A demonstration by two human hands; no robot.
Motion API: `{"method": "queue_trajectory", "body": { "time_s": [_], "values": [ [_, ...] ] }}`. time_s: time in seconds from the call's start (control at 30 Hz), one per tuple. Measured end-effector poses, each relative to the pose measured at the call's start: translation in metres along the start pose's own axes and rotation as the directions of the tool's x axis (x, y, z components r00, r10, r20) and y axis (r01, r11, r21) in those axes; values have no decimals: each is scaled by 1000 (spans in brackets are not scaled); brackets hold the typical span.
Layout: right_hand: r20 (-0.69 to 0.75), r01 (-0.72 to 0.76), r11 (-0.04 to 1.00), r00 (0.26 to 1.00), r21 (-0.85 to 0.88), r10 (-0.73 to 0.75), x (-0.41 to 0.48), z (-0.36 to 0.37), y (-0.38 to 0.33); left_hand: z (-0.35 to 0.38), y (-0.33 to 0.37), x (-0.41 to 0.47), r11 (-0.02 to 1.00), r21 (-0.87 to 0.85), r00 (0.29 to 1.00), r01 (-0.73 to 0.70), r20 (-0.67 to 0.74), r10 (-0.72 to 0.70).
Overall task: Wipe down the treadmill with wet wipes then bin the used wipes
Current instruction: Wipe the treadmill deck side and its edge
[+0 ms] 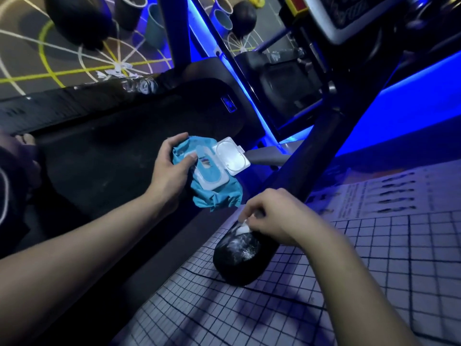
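Observation:
My left hand (172,166) grips a crumpled teal wet-wipe pack (214,193) with its white flip lid (230,156) standing open. My right hand (272,216) has its fingers curled round a small white wipe (243,228) and presses it on the rounded end of the treadmill's black handrail (239,255), which shows wet streaks. The black treadmill belt (112,158) lies below and left of both hands. The console (349,18) is at the top right.
Blue-lit treadmill uprights (174,33) rise at centre top. Several cylindrical bins (154,23) and dark balls (243,18) stand on the marked floor beyond. A white tiled floor (374,270) with a printed sheet (379,196) lies to the right. Another machine's frame (287,78) sits behind.

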State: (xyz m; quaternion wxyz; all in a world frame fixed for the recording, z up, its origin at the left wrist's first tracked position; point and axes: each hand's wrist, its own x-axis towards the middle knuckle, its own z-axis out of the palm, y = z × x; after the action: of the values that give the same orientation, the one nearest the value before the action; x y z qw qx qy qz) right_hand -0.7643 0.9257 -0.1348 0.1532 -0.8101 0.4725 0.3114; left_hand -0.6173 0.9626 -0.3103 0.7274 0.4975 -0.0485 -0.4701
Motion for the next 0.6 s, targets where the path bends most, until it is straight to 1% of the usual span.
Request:
{"method": "queue_trajectory", "body": {
  "time_s": [0.07, 0.1, 0.17, 0.2, 0.23, 0.3, 0.33, 0.47, 0.6],
  "values": [
    [15, 22, 999, 1000, 41, -23, 0, -2, -1, 1, -2, 1, 1000, -12, 1000, 5, -1, -5],
    [-25, 23, 997, 999, 73, -21, 2, -3, 1, 1, -2, 1, 1000, -12, 1000, 8, -3, -8],
    [-167, 5, 994, 986, 113, 14, 9, -2, 8, 2, -4, 1, 1000, -10, 1000, 9, -10, -9],
    [-228, -12, 997, 973, 77, 30, 14, -1, 13, 2, -5, 1, 1000, -5, 1000, 7, -14, -7],
    [-257, -39, 999, 966, 2, 38, 19, -1, 16, 3, -5, 0, 1000, 3, 1000, 9, -13, -8],
    [-238, -91, 986, 970, -139, 56, 25, 0, 20, 4, -8, -2, 1000, 0, 1000, 26, -5, -26],
    [-217, -107, 981, 974, -161, 71, 25, 0, 20, 4, -10, -3, 999, -15, 999, 45, -4, -45],
    [-149, -104, 985, 985, -137, 83, 20, -2, 8, 8, -15, -8, 993, -40, 994, 109, -8, -110],
    [-119, -119, 992, 986, -32, 115, 14, 0, 0, 7, -16, -9, 990, -55, 992, 127, -2, -127]
  ]
}}
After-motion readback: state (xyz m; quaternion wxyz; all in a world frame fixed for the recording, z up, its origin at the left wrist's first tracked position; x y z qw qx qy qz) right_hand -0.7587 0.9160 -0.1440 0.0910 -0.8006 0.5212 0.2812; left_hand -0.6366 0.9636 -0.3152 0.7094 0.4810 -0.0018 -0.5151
